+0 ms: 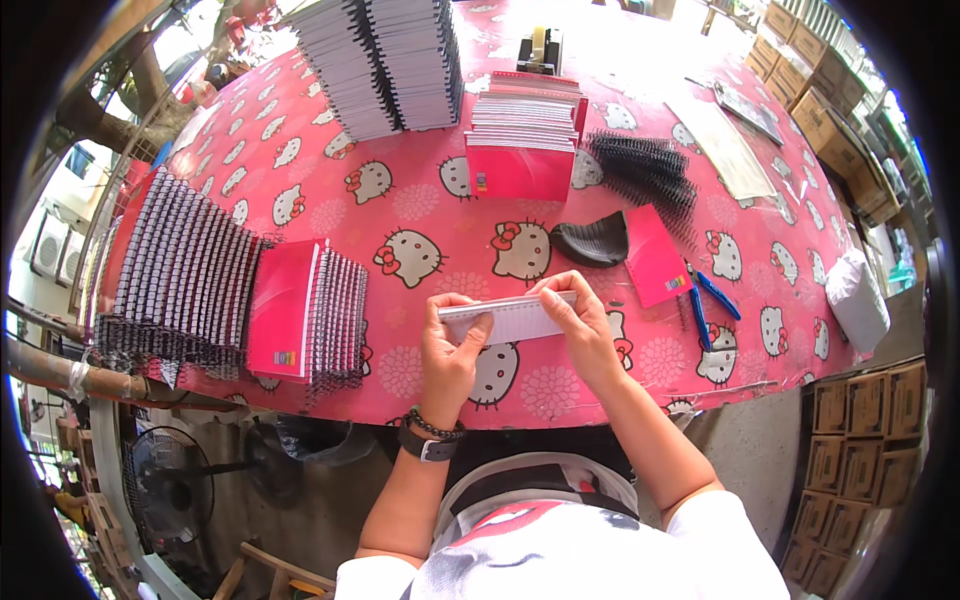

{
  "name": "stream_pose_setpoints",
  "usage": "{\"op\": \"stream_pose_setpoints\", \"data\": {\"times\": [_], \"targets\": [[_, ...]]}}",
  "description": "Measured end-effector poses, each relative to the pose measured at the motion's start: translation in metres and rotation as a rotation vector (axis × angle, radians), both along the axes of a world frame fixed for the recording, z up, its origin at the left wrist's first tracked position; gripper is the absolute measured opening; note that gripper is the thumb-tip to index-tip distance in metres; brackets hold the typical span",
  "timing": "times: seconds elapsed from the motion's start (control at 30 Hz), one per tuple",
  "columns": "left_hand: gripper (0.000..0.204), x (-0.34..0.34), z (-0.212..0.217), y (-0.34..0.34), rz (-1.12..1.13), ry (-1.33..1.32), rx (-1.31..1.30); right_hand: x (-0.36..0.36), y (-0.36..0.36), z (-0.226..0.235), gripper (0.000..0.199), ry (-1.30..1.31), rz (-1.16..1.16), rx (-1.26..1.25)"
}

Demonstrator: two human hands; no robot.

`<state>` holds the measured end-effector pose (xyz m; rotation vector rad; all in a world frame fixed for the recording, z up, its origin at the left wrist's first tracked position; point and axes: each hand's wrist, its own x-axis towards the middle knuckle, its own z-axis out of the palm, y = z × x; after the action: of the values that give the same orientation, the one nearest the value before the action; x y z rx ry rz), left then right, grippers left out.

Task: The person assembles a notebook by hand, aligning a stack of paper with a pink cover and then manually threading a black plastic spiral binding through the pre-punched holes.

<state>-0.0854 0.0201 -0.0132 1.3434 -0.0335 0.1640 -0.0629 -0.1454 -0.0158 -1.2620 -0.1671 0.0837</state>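
Note:
Between my two hands, above the near part of the table, is a small pad of white lined sheets point(520, 325) with punched holes along its far edge. My left hand point(450, 345) grips its left end, thumb across the top sheet. The right end is pinched by my right hand point(582, 325), its thumb near the punched edge. Just beyond the right hand lie a curved black piece point(592, 242) and a pink notebook cover point(652, 262). Blue-handled pliers point(715, 305) rest beside the cover. Farther back is a pile of black spiral binding wires point(645, 175).
Pink-covered unbound pads point(525, 170) stand in a row ahead. Spiral-bound notebooks point(310, 320) and a taller stack point(185, 270) are at left; larger spiral stacks point(410, 75) stand behind. A tape dispenser point(540, 52) sits far back. A white packet point(856, 300) is at the right edge.

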Motion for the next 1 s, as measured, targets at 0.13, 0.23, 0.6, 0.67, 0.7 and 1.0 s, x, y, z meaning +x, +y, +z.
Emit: {"op": "stream_pose_setpoints", "data": {"times": [0.13, 0.23, 0.6, 0.67, 0.7, 1.0], "targets": [[0.024, -0.003, -0.001, 0.006, 0.033, -0.128, 0.063, -0.006, -0.004, 0.006, 0.019, -0.236, 0.009, -0.183], [0.021, -0.008, -0.002, 0.012, -0.123, -0.034, 0.054, -0.007, -0.005, 0.005, 0.018, -0.181, 0.044, -0.247], [0.014, 0.003, 0.037, 0.015, 0.053, -0.106, 0.561, 0.000, -0.023, 0.015, 0.016, -0.035, 0.097, -0.263], [0.015, 0.005, 0.025, 0.032, 0.111, 0.088, 0.410, 0.024, -0.047, 0.026, 0.034, -0.178, -0.094, -0.579], [0.017, 0.006, 0.018, 0.039, 0.148, 0.132, 0.408, 0.037, -0.069, 0.034, 0.048, -0.503, -0.426, -1.066], [0.020, 0.004, -0.014, 0.035, 0.230, 0.138, 0.323, 0.074, -0.152, 0.018, 0.044, -0.103, -0.596, -1.003]]}}
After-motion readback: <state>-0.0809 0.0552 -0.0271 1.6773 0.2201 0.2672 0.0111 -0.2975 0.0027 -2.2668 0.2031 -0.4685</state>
